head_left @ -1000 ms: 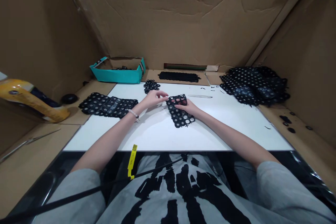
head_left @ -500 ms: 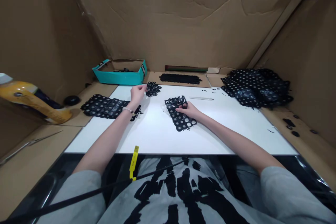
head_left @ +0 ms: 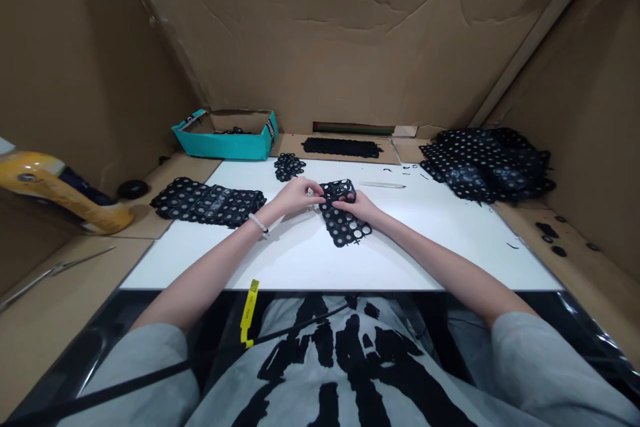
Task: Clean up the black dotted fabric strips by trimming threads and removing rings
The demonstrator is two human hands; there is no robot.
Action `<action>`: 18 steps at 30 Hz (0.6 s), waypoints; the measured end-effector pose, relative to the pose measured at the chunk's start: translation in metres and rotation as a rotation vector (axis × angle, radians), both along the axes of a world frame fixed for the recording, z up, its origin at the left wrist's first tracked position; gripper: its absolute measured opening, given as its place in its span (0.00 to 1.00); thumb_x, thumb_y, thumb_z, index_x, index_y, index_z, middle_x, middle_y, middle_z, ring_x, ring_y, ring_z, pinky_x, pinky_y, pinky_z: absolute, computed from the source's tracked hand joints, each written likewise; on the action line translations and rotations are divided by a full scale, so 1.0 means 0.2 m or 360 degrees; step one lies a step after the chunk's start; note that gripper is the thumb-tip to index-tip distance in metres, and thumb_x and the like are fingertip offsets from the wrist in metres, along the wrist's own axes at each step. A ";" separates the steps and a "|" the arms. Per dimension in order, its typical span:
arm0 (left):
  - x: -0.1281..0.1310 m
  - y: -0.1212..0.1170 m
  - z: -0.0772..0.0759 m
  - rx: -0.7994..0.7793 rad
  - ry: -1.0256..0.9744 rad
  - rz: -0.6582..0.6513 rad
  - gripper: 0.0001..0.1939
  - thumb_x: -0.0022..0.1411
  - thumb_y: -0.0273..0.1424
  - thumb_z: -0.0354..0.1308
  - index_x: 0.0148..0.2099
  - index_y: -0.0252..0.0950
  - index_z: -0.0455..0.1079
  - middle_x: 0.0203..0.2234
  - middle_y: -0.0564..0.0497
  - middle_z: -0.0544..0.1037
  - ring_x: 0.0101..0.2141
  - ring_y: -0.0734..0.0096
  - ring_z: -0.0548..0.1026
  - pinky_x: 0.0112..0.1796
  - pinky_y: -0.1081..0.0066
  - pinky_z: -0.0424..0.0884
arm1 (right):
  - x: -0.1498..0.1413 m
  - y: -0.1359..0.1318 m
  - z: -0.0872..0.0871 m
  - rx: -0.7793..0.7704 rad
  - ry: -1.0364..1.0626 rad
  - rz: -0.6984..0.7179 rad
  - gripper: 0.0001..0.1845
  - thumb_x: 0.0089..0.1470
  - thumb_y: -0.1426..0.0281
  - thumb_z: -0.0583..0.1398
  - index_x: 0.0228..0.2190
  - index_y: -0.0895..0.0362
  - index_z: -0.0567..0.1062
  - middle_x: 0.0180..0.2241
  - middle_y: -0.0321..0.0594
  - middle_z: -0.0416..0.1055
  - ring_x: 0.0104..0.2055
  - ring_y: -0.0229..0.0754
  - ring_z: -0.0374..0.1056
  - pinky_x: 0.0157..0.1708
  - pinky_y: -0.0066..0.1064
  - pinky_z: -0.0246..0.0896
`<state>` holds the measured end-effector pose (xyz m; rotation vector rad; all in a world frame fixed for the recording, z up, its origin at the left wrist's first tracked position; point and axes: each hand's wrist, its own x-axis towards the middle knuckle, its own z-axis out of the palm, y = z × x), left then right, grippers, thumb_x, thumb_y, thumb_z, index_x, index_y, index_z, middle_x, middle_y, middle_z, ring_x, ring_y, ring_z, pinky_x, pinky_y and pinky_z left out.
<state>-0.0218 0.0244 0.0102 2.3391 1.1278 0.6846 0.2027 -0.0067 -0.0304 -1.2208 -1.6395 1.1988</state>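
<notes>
My right hand [head_left: 361,208] grips a small black sheet full of round holes [head_left: 344,230] over the middle of the white board, thumb on top of it. At the sheet's upper left edge, the fingers of my left hand [head_left: 303,195] are pinched together and appear to hold that edge; the exact contact is too small to see. Just beyond my left hand lies a small cluster of black rings [head_left: 289,167]. Left of my left wrist, a longer stack of black perforated sheets [head_left: 207,202] rests partly on the board.
A teal box [head_left: 220,145] with black pieces stands at the back left. A black strip stack [head_left: 343,147] lies behind the board [head_left: 300,267]. A white pen-like tool [head_left: 383,185] and a black sheet pile [head_left: 487,163] are right. Scissors [head_left: 57,268] and a yellow bottle [head_left: 65,193] are left.
My left hand has come from the ring cluster, rightward and nearer, to the edge of the perforated sheet. My right hand still holds the sheet in about the same place.
</notes>
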 end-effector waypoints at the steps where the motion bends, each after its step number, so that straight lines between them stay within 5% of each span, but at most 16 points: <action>1: 0.00 0.01 -0.01 -0.0110 -0.0025 0.0002 0.15 0.52 0.43 0.64 0.34 0.36 0.78 0.30 0.48 0.81 0.33 0.64 0.73 0.36 0.69 0.65 | 0.00 0.00 0.00 0.0005 -0.0004 0.0008 0.19 0.41 0.57 0.67 0.28 0.60 0.75 0.28 0.38 0.75 0.32 0.41 0.67 0.36 0.32 0.59; 4: 0.00 0.02 -0.02 -0.0354 -0.0060 -0.0061 0.17 0.55 0.43 0.60 0.37 0.34 0.78 0.31 0.47 0.81 0.31 0.66 0.74 0.33 0.70 0.65 | 0.01 0.00 0.00 0.0013 -0.0013 0.0041 0.19 0.41 0.56 0.67 0.28 0.60 0.76 0.27 0.38 0.75 0.32 0.42 0.68 0.36 0.32 0.59; 13: 0.04 -0.05 0.00 -0.0556 -0.0138 -0.0187 0.18 0.61 0.44 0.55 0.40 0.34 0.76 0.27 0.50 0.76 0.27 0.70 0.70 0.30 0.72 0.65 | 0.01 0.00 0.00 0.0042 -0.0064 0.0014 0.20 0.41 0.55 0.66 0.26 0.59 0.75 0.25 0.36 0.73 0.30 0.41 0.66 0.34 0.32 0.58; 18: 0.04 -0.04 -0.03 -0.0609 -0.0132 -0.0128 0.18 0.58 0.46 0.57 0.28 0.35 0.73 0.22 0.51 0.74 0.24 0.72 0.67 0.26 0.73 0.62 | 0.01 0.00 0.00 0.0040 -0.0061 0.0037 0.20 0.41 0.54 0.66 0.27 0.59 0.75 0.25 0.36 0.73 0.31 0.41 0.66 0.35 0.32 0.59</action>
